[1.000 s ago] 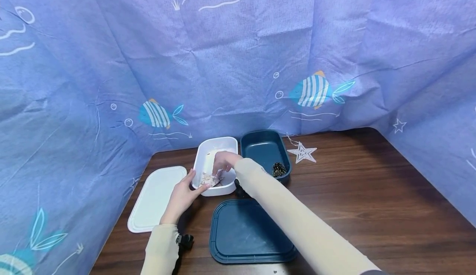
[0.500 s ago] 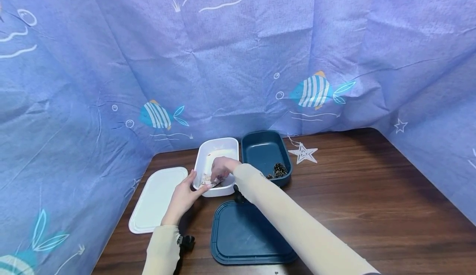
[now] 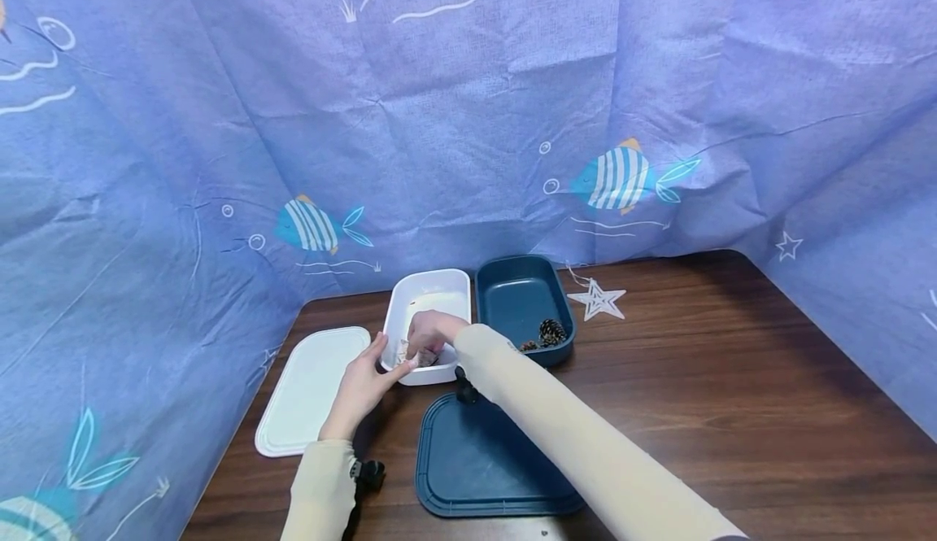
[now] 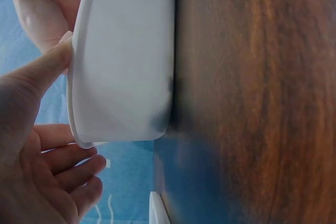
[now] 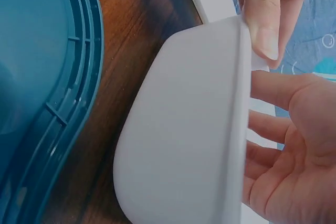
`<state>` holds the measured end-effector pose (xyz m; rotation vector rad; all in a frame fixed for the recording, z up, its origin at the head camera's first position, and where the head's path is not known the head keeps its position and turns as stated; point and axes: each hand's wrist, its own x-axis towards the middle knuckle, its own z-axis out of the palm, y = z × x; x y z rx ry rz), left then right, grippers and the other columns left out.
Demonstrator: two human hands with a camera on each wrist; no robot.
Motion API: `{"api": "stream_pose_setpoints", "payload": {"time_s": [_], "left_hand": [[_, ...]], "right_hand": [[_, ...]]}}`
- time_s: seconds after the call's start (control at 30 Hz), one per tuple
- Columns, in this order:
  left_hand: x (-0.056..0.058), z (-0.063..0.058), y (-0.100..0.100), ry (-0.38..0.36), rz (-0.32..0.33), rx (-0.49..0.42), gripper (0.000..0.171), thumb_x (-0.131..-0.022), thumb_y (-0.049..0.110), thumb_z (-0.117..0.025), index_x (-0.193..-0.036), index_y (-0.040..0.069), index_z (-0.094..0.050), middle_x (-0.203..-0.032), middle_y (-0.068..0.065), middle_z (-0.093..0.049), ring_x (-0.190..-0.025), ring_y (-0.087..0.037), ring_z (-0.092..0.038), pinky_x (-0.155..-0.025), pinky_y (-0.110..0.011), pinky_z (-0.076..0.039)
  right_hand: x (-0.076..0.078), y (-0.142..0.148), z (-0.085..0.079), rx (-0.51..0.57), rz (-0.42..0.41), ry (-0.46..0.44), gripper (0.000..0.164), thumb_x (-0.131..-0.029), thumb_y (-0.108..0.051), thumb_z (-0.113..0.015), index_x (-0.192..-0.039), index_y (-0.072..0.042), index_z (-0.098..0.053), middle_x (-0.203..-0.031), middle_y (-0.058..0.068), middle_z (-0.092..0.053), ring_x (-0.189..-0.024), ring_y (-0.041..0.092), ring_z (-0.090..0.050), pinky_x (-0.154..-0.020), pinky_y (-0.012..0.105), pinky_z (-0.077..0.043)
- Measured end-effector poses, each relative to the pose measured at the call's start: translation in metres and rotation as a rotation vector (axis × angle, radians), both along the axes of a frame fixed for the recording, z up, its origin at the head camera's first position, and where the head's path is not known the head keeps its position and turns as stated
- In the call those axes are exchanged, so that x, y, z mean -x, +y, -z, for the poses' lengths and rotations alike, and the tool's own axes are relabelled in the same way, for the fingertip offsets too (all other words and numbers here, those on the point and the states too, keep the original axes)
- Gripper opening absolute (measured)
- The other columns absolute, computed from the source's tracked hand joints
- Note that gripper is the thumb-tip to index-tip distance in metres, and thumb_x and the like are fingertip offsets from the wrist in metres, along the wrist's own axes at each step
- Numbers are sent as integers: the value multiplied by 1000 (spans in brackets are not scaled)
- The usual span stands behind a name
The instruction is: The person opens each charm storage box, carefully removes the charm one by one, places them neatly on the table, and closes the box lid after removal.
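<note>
From where I sit at the far end of the feed, I cannot make out the fingertips of the right grip (image 3: 430, 329), a bare hand dipped into the white box (image 3: 432, 376); the knuckles hide them in the head view, and in both wrist views the box's outer wall stands in front of the inside; so I cannot tell whether that grip is pinching anything; the pale speckled pieces (image 3: 402, 352) on the box's floor show only in part, blurred and too small for me to name; they lie in the near end of the white box, just beneath the right grip's fingers and just inside the wall from the left grip (image 3: 368, 381); that left grip is spread across the near-left corner, its thumb on the near rim and its relaxed fingers along the left side; to the right of the white box I see a navy box (image 3: 520, 301) with a pine cone (image 3: 552, 332) and smaller brown bits (image 3: 528, 346) in its near end; the right sleeve (image 3: 578, 427) cuts across its near-left corner and also covers part of the navy lid (image 3: 494, 460) lying nearer the person; a white lid (image 3: 311, 390) lies to the left, and a white star (image 3: 599, 301) lies on the desk (image 3: 717, 378) just right of the navy box.
</note>
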<state>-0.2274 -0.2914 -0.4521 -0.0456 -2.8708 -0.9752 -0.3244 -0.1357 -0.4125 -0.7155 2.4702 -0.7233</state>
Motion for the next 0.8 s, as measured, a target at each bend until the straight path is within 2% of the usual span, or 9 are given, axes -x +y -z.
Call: {"api": "stream_pose_setpoints", "payload": {"time_s": [0.13, 0.2, 0.3, 0.37, 0.43, 0.5, 0.6, 0.7, 0.8], "left_hand": [[0, 1, 0, -2, 0, -7, 94, -89, 51, -74, -153, -4, -34, -160, -21, -32, -146, -39, -31, -115, -55, -33], [0, 1, 0, -5, -2, -12, 94, -89, 51, -74, -154, -4, -34, -160, -21, -31, -146, -39, -31, -115, -55, -33], [0, 0, -1, -7, -1, -17, 94, -89, 51, -74, -154, -3, -33, -160, -21, -30, -147, -39, -30, -115, -55, -33], [0, -1, 0, -10, 1, -18, 95, -89, 52, -73, -154, -3, -33, -161, -21, -30, -147, -39, -30, -115, -56, -33], [0, -1, 0, -16, 1, -17, 95, -89, 52, -73, -154, -3, -32, -161, -21, -29, -147, -40, -29, -115, -56, -33], [0, -1, 0, -22, -1, -14, 95, -89, 53, -73, -155, -3, -32, -161, -21, -29, -147, -40, -29, -115, -56, -33], [0, -1, 0, -16, -5, -6, 95, -89, 54, -73, -154, -3, -33, -160, -21, -30, -147, -39, -30, -115, -56, -33], [1, 0, 1, 2, -4, 6, 95, -88, 54, -73, -153, -5, -35, -160, -21, -31, -146, -40, -32, -114, -56, -34], [1, 2, 1, 15, -5, 17, 95, -88, 54, -73, -151, -6, -36, -159, -22, -32, -145, -41, -33, -113, -57, -35]], "right_hand": [[-1, -1, 2, 12, -1, -33, 29, -88, -18, -74, -66, -16, -55, -65, -5, -49, -69, 17, -56, -68, 30, -53], [-1, -1, 2, 14, -16, -46, 28, -89, -16, -72, -68, -12, -54, -65, -3, -46, -68, 16, -51, -66, 29, -50], [-2, -1, 2, 33, 5, -48, 13, -89, -15, -73, -90, -3, -68, -82, 0, -58, -73, 14, -52, -69, 29, -52], [-2, 0, 3, 41, 17, -40, 29, -89, -15, -73, -113, 1, -69, -102, 4, -66, -81, 15, -55, -75, 29, -56], [-1, 0, 3, 54, 32, -29, 46, -89, -16, -74, -131, 0, -64, -124, 7, -66, -89, 15, -60, -79, 31, -58], [0, 1, 3, 59, 31, -26, 46, -89, -16, -74, -132, -1, -65, -130, 9, -65, -90, 16, -61, -79, 30, -58], [2, 3, 3, 66, 24, -30, 40, -89, -12, -74, -127, -2, -68, -121, 8, -67, -79, 13, -59, -71, 26, -56], [4, 5, 4, 88, 26, -48, 39, -88, -5, -72, -126, -2, -68, -101, 6, -68, -64, 10, -51, -61, 22, -49], [6, 8, 4, 133, 39, -71, 40, -87, 2, -70, -127, 0, -67, -80, 3, -62, -55, 10, -48, -57, 22, -44]]}}
